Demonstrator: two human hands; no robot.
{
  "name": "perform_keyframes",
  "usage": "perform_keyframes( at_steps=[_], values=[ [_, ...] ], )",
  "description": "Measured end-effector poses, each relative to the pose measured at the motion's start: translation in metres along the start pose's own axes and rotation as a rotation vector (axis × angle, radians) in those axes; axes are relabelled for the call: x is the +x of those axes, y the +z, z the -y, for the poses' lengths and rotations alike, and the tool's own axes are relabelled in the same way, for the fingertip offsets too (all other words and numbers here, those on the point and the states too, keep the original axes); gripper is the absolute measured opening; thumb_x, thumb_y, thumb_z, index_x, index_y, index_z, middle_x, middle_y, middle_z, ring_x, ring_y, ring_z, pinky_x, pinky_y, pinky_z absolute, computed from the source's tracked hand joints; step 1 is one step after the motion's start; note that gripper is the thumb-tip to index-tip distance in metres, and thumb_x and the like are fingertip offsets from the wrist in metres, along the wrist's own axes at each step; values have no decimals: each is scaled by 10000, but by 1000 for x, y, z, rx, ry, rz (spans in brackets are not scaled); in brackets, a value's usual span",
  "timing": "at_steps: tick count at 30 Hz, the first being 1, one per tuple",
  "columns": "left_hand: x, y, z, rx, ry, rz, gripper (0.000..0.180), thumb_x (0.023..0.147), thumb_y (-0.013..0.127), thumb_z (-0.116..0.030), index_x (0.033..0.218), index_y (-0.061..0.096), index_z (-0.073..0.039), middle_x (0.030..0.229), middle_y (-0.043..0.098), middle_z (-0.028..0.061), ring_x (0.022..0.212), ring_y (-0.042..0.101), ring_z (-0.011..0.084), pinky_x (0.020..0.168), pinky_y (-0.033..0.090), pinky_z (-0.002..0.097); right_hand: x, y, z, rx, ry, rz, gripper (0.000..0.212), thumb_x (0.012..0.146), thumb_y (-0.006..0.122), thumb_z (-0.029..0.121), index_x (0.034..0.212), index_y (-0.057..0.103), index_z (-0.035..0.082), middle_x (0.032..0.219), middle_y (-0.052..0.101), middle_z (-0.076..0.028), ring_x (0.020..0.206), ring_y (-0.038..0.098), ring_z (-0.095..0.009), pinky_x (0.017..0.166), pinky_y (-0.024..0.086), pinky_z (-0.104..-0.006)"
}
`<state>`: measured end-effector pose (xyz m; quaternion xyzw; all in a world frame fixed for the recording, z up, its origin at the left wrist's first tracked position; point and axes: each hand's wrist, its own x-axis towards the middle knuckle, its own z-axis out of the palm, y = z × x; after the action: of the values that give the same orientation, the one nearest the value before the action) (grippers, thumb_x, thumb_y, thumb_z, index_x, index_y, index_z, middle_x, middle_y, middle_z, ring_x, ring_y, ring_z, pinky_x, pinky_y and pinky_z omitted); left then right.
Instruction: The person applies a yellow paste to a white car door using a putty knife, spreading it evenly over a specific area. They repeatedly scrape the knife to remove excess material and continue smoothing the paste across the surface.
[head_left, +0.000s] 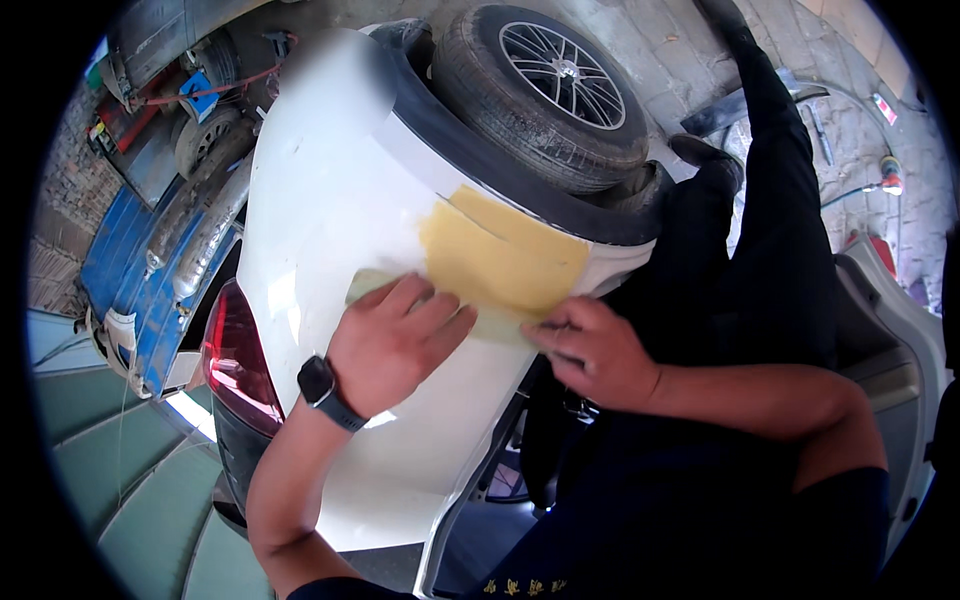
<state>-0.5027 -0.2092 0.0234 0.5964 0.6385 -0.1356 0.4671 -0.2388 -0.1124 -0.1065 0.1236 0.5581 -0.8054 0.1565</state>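
A white car's rear side panel (345, 210) fills the middle of the view, with a yellow filler patch (510, 255) beside the dark wheel arch trim. Along the patch's near edge lies a pale yellow-green strip (503, 327), its exact kind unclear. My left hand (395, 340), with a dark watch on the wrist, presses on the strip with bent fingers near its left end. My right hand (597, 352) pinches the strip's right end between thumb and fingers. Part of the strip is hidden under my left hand.
The car's wheel (545, 95) stands beyond the arch, and a red tail light (240, 355) is at the left. An open car door (890, 370) is at the right. Metal cylinders (210, 235) lie on a blue surface at far left; a power tool (890, 178) with a hose rests on the paving.
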Motion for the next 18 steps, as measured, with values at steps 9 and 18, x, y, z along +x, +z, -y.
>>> perform_keyframes(
  at_steps=[9, 18],
  values=[
    [101, 41, 23, 70, -4, 63, 361, 835, 684, -114, 1185, 772, -134, 1065, 662, 5, 1064, 653, 208, 820, 592, 342, 27, -51, -88, 10, 59, -75, 476, 919, 610, -53, 1342, 750, 111, 1118, 625, -106, 1057, 658, -266, 926, 542, -357],
    [108, 51, 26, 19, -6, 65, 375, 822, 678, -85, 1183, 769, -124, 1083, 662, 16, 1098, 643, 226, 799, 601, 347, 27, -44, -102, 71, 76, -96, 463, 906, 656, -33, 1336, 753, 109, 1138, 629, -109, 1113, 619, -290, 984, 507, -378]
  ],
)
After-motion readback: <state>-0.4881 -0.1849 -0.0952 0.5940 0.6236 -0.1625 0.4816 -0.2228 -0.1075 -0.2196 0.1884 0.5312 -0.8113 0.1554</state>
